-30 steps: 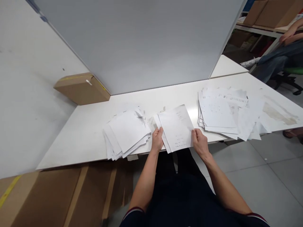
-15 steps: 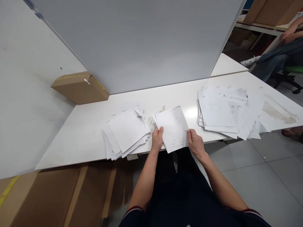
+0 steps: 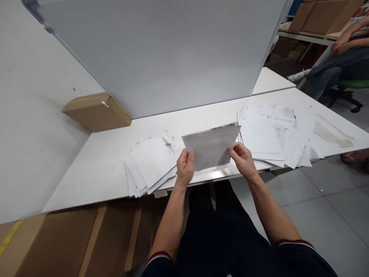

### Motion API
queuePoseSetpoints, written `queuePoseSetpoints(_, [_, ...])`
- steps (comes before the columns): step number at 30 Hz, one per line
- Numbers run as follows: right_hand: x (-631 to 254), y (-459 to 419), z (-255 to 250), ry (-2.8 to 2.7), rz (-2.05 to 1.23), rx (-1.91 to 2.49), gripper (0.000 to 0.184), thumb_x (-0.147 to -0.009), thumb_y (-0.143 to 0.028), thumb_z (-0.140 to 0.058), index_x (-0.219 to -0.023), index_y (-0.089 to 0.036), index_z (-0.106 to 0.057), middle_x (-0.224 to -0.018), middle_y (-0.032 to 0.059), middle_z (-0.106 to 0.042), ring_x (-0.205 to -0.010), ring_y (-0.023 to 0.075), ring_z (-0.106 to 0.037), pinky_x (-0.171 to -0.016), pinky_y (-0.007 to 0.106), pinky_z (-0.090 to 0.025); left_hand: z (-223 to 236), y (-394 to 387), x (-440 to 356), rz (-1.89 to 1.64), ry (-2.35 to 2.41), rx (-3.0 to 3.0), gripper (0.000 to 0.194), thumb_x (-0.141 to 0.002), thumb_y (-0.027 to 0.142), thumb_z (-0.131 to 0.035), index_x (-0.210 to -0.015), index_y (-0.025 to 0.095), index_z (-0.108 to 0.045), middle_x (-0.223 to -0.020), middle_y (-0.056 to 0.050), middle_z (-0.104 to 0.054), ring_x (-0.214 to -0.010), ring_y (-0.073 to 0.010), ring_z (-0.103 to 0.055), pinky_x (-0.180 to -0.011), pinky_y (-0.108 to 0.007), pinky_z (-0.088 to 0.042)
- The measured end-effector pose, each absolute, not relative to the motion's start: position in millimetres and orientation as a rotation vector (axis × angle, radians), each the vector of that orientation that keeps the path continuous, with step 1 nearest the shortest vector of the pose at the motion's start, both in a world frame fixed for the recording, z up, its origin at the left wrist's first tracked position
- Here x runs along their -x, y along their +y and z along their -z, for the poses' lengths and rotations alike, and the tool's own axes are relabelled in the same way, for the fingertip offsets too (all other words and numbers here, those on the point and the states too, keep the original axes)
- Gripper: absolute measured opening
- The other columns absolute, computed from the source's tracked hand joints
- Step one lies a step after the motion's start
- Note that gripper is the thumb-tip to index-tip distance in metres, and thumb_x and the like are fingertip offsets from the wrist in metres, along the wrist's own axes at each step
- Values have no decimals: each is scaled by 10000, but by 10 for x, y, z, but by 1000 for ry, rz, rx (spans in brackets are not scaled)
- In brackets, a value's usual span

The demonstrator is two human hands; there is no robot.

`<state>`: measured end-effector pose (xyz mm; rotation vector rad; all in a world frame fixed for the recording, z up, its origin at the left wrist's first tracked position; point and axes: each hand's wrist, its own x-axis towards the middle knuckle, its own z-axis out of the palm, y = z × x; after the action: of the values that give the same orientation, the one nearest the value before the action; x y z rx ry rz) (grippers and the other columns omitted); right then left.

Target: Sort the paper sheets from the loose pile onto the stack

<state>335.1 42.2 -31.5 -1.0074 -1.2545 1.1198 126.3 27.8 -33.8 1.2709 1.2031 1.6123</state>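
A few sheets of paper (image 3: 211, 148) with faint writing are held up between my two hands, tilted above the front part of the white table (image 3: 106, 161). My left hand (image 3: 185, 167) pinches their left edge, thumb on the near face. At the right edge, my right hand (image 3: 241, 158) grips them between thumb and fingers. To the left lies a loose paper pile (image 3: 152, 159) with a dark scribble on its top sheet. On the right is a wider, messier paper pile (image 3: 262, 138), partly behind the held sheets.
A grey-white board (image 3: 173, 57) stands along the table's back. At the back left rests a cardboard box (image 3: 98, 113); large cardboard boxes (image 3: 57, 242) are below the table's left front. A seated person (image 3: 340, 65) is at the far right near another workbench.
Both hands have raised the sheets off the tabletop and tipped them more upright. My right hand has shifted up along their right edge. The two piles look unchanged.
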Motion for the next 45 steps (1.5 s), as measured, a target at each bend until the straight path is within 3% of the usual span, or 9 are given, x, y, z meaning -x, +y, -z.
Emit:
queuePoseSetpoints(6, [-3200,478,591,-1235,-1181,959,195,-794,-389,-572,-896,-230,-521,-815,6,-605,-779,149,-572,-753,292,-459,442,301,-1280,-1540,1234,-1388,284,-831,431,-499,-925,169,-559,-750,-7,-581,-808,-140,-561,-760,-254,-436])
queuePoseSetpoints(10, [-3180,480,666,-1237,-1195,944,252,-807,-392,-550,-993,-225,-512,-916,26,-613,-860,157,-575,-820,310,-450,510,289,-1309,-1526,1296,-1401,282,-836,436,-486,-821,162,-549,-651,19,-512,-699,-115,-523,-703,-231,-420])
queuePoseSetpoints(13, [-3203,467,626,-1283,-1139,1011,227,-812,-398,-540,-937,-210,-551,-849,21,-611,-816,158,-571,-782,304,-455,493,268,-1326,-1539,1342,-1381,296,-831,441,-491,-753,161,-546,-619,28,-501,-616,-96,-486,-642,-217,-411])
queuePoseSetpoints(19, [-3218,502,615,-1306,-1104,999,261,-805,-418,-537,-967,-215,-560,-914,42,-629,-901,189,-573,-820,336,-452,513,272,-1361,-1582,1305,-1368,283,-838,428,-484,-894,167,-579,-833,-31,-621,-841,-147,-570,-790,-260,-434])
queuePoseSetpoints(25, [-3229,555,685,-1355,-1146,1016,305,-783,-393,-559,-1026,-209,-544,-964,40,-630,-910,182,-576,-793,316,-466,561,270,-1401,-1565,1279,-1305,260,-840,410,-492,-898,176,-590,-784,-23,-621,-854,-151,-586,-787,-268,-456])
queuePoseSetpoints(30, [-3441,476,213,-1664,-773,1209,204,-829,-342,-497,-905,-188,-606,-818,23,-638,-753,169,-577,-658,269,-441,600,300,-1364,-1643,1174,-1173,264,-802,408,-556,-959,196,-570,-838,-33,-627,-872,-165,-602,-807,-312,-469])
queuePoseSetpoints(34, [-3605,358,-425,-2087,-282,1359,207,-871,-232,-403,-927,-198,-599,-816,36,-639,-717,159,-554,-647,264,-373,667,333,-1221,-1641,1140,-1196,502,-761,359,-626,-1209,264,-419,-1130,-79,-553,-1019,-178,-566,-898,-363,-429])
queuePoseSetpoints(38, [-3562,324,-670,-2444,15,1512,226,-845,-127,-353,-794,-170,-569,-631,37,-577,-571,142,-476,-575,268,-272,802,308,-1164,-1473,1249,-1426,643,-746,355,-634,-1303,262,-327,-1329,-118,-406,-1234,-226,-405,-1014,-400,-324])
queuePoseSetpoints(45, [-3477,396,-424,-2611,115,1635,220,-749,-4,-332,-721,-168,-475,-558,22,-481,-467,101,-288,-512,277,-174,931,271,-1288,-1291,1308,-1450,384,-833,375,-501,-1167,186,-472,-1121,-106,-591,-1054,-190,-553,-920,-359,-411])
